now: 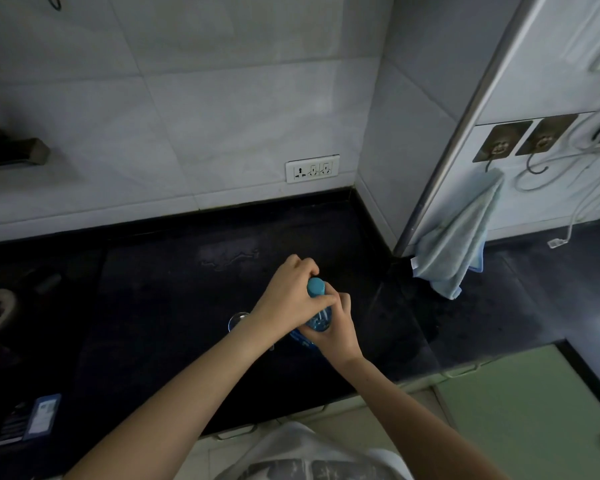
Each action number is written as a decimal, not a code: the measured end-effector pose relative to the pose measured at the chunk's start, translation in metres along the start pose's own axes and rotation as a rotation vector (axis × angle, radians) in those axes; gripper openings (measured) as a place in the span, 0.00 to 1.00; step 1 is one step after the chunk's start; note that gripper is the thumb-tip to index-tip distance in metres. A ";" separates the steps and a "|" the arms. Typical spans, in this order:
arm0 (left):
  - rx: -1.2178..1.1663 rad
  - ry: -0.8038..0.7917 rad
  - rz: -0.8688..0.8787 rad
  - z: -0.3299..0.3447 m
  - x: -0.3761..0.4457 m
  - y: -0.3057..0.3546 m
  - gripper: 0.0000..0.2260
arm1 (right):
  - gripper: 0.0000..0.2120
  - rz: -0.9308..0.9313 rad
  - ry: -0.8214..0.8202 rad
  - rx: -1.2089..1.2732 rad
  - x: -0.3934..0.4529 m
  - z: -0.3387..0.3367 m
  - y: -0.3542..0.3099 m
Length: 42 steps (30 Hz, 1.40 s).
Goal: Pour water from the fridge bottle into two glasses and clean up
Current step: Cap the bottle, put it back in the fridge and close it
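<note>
The bottle point(317, 320) is clear blue plastic with a lighter blue cap point(316, 286), standing on the dark counter point(174, 306). The left hand point(288, 299) has its fingers curled over the cap, gripping it. Just below those fingers, the right hand point(336, 332) wraps the bottle's body. A glass point(238, 320) shows beside the left wrist, partly hidden.

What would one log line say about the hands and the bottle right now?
left hand: grips blue cap | right hand: holds clear blue plastic bottle | clear glass: on dark counter, beside bottle | step: cap being turned
</note>
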<state>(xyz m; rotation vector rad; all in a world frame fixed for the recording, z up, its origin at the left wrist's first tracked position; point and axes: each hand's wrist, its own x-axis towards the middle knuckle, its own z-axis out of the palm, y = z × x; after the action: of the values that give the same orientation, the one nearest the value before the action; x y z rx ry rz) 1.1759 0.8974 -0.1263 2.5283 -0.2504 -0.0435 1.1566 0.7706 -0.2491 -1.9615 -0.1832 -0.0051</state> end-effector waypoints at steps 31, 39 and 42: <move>0.100 -0.251 0.263 -0.016 0.013 -0.006 0.12 | 0.37 0.014 0.064 -0.040 -0.003 0.003 -0.005; 0.233 0.113 0.053 0.013 0.000 0.004 0.15 | 0.41 0.025 0.034 -0.029 -0.001 0.001 -0.004; 0.231 0.100 0.082 0.014 0.002 0.004 0.14 | 0.41 0.028 0.033 -0.049 -0.001 0.001 -0.004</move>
<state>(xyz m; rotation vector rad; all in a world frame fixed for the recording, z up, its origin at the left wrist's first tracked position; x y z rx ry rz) 1.1758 0.8857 -0.1359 2.7362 -0.3356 0.1527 1.1548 0.7724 -0.2458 -2.0113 -0.1351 -0.0239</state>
